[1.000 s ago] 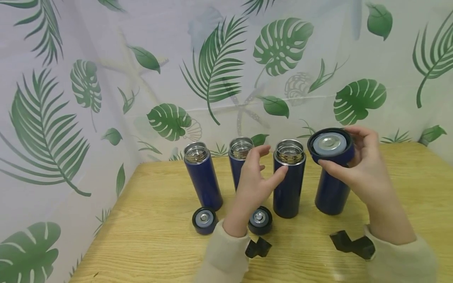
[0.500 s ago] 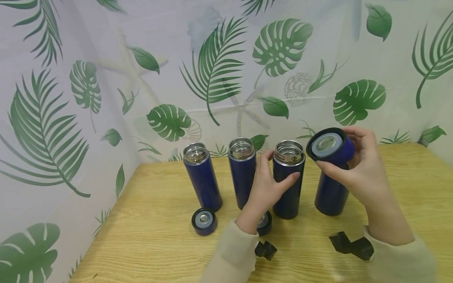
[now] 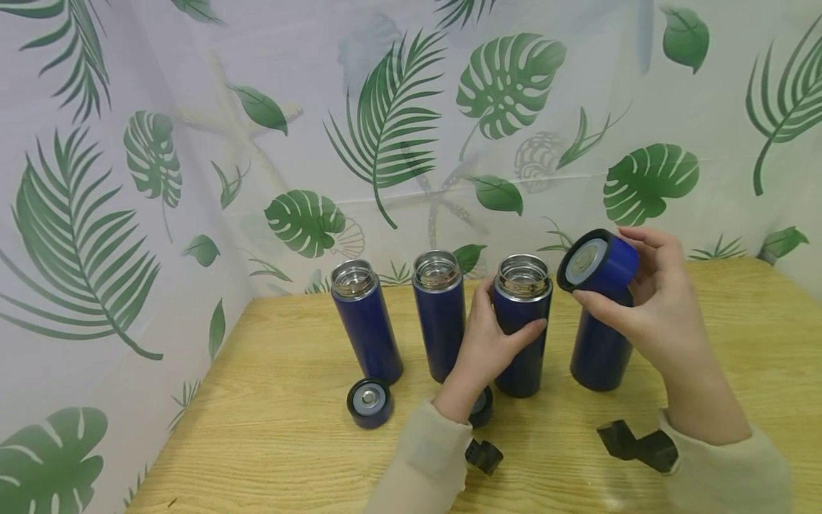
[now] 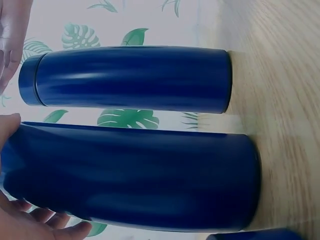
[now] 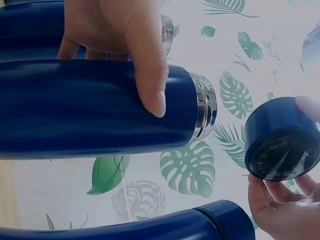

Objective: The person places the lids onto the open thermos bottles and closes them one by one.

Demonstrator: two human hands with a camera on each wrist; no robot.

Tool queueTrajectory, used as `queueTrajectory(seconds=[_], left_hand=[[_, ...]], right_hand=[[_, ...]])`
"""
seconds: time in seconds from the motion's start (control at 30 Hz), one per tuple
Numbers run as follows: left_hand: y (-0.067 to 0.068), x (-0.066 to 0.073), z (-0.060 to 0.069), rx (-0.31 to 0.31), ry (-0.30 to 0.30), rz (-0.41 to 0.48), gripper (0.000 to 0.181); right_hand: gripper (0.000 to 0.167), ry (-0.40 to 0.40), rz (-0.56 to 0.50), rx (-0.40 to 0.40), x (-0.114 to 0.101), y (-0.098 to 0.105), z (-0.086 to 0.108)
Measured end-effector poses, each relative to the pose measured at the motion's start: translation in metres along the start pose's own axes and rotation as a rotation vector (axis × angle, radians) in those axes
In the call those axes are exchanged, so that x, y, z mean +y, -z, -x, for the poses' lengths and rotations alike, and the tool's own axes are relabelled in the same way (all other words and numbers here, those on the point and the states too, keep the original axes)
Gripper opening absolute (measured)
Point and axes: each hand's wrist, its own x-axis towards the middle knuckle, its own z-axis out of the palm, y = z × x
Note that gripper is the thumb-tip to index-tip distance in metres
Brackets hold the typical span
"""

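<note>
The left hand (image 3: 488, 350) holds the gripped bottle (image 3: 528, 364), a dark blue flask that stands upright on the wooden counter (image 3: 257, 457) with its metal neck bare. The thumb lies across the front of the gripped bottle, and the other fingers curl round its side and back.

The right hand (image 3: 664, 300) is to the right of the gripped bottle and holds the raised lid (image 3: 606, 260), thumb below and fingers above and behind. The raised lid is near the gripped bottle's neck but apart from it, tilted so that its underside faces left.

To the right of the gripped bottle, below the raised lid, stands the capped bottle (image 3: 600, 350); both wrist views show its lid in place. To the left of the gripped bottle stand 2 more blue flasks with open tops, the nearer flask (image 3: 439, 335) and the farther flask (image 3: 369, 332).

In front and to the left of the gripped bottle, 2 lids rest on the counter: the left lid (image 3: 369, 402), underside up, and the half-hidden lid (image 3: 481, 407), partly behind the left wrist. A leaf-print cloth (image 3: 385, 107) hangs behind the gripped bottle.
</note>
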Motion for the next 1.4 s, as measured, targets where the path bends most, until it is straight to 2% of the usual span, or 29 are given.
queueTrajectory(seconds=[0.13,0.43,0.6,0.67,0.87,1.03,1.23,1.4], left_hand=[[-0.001,-0.002,0.0,0.0,0.0,0.001,0.076],[0.001,-0.004,-0.002,-0.008,0.023,-0.005,0.073],[0.005,-0.004,-0.002,-0.027,0.031,-0.042,0.072],[0.007,-0.003,-0.002,-0.046,0.034,-0.05,0.072],[0.014,0.0,-0.002,-0.134,0.029,-0.054,0.071],[0.02,0.004,-0.002,-0.203,0.028,-0.067,0.071],[0.025,0.007,0.001,-0.258,0.049,-0.063,0.066],[0.028,0.009,0.002,-0.297,0.026,-0.078,0.062]], right_hand=[[0.072,0.018,-0.059,0.007,0.001,-0.001,0.0],[0.07,0.042,-0.037,0.018,-0.002,-0.002,0.0],[0.07,0.04,-0.064,0.033,-0.001,-0.003,0.0],[0.07,0.036,-0.062,0.041,-0.001,-0.003,0.0],[0.072,0.016,0.051,0.057,0.0,-0.003,0.0],[0.07,0.024,-0.008,0.06,-0.001,-0.003,-0.001],[0.072,0.029,0.013,0.04,-0.001,-0.004,-0.001],[0.071,0.046,-0.018,0.051,-0.001,-0.006,0.0]])
